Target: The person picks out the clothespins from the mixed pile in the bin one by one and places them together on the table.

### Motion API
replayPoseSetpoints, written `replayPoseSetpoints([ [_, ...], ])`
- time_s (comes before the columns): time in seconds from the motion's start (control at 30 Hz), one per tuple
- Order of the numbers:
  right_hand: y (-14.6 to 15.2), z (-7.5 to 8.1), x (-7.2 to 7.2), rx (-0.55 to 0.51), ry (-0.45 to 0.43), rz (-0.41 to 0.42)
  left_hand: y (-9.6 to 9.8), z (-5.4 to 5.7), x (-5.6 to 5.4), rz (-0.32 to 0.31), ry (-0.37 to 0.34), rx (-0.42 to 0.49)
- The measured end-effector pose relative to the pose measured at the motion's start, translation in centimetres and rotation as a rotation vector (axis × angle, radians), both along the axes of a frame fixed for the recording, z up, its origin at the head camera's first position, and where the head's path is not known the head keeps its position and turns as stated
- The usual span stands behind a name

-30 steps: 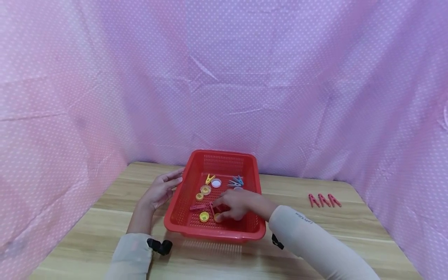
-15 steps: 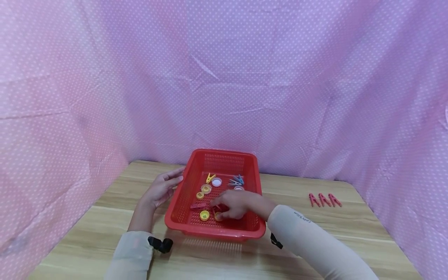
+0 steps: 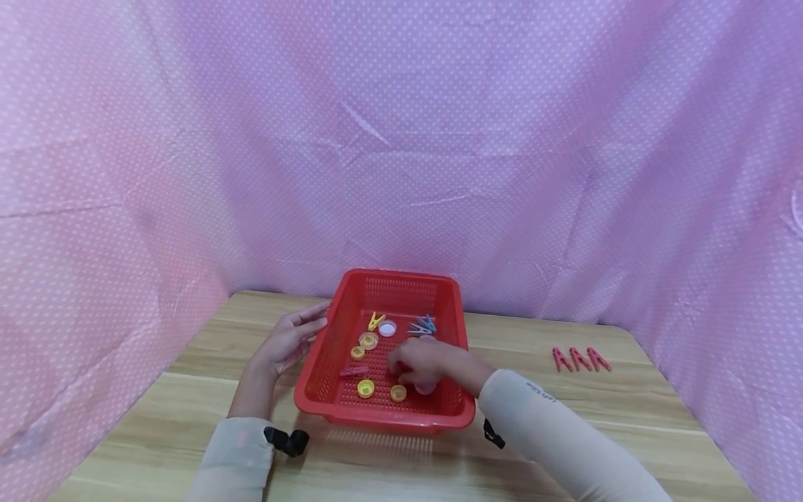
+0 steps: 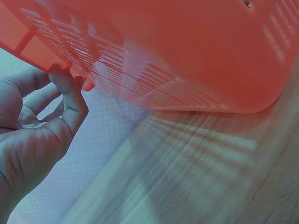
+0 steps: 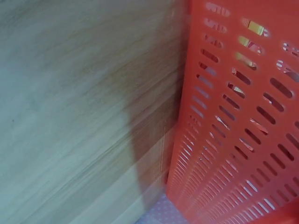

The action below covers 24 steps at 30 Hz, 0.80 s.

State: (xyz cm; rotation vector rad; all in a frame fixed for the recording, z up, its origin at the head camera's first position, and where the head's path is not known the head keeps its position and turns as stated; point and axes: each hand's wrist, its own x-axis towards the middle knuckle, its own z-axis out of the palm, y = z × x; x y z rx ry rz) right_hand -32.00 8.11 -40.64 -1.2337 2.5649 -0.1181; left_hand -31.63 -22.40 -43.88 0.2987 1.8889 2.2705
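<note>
My left hand (image 3: 285,343) grips the left rim of a red plastic basket (image 3: 401,420), and the left wrist view has its thumb and fingers at that rim. Inside the basket, my right hand (image 3: 426,359) bends its fingers down around a red clothespin, mostly hidden by the hand. Another red clothespin (image 3: 355,371) lies to the left of these fingers. Close by are a bright yellow round cap (image 3: 366,388) and a second yellow cap (image 3: 398,393). A clear round lid (image 3: 424,387) shows just under the hand. The right wrist view shows only the basket's slotted side (image 5: 243,121).
Farther back in the basket are a yellow clothespin (image 3: 376,321), a white round lid (image 3: 387,328), blue-grey clothespins (image 3: 423,325) and yellow discs (image 3: 368,340). Three red clothespins (image 3: 580,359) stand in a row on the wooden table (image 3: 527,460). A pink dotted curtain (image 3: 401,174) hangs behind.
My right hand has shifted slightly right and back with the red clothespin, uncovering the yellow cap and the clear lid near it. The left hand stays at the rim.
</note>
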Motion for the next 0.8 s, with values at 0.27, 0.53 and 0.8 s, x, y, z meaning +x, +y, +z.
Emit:
replayPoseSetpoints([
  [0.27,0.15,0.11,0.02,-0.062,-0.080,-0.048,0.05,0.10,0.14,0.005,-0.008,0.007],
  [0.53,0.12,0.05,-0.22,-0.024,-0.053,-0.009,-0.05,-0.03,-0.05,0.001,-0.005,0.019],
  [0.8,0.11,0.18,0.05,-0.025,-0.038,-0.008,0.13,0.09,0.11,0.002,-0.004,0.028],
])
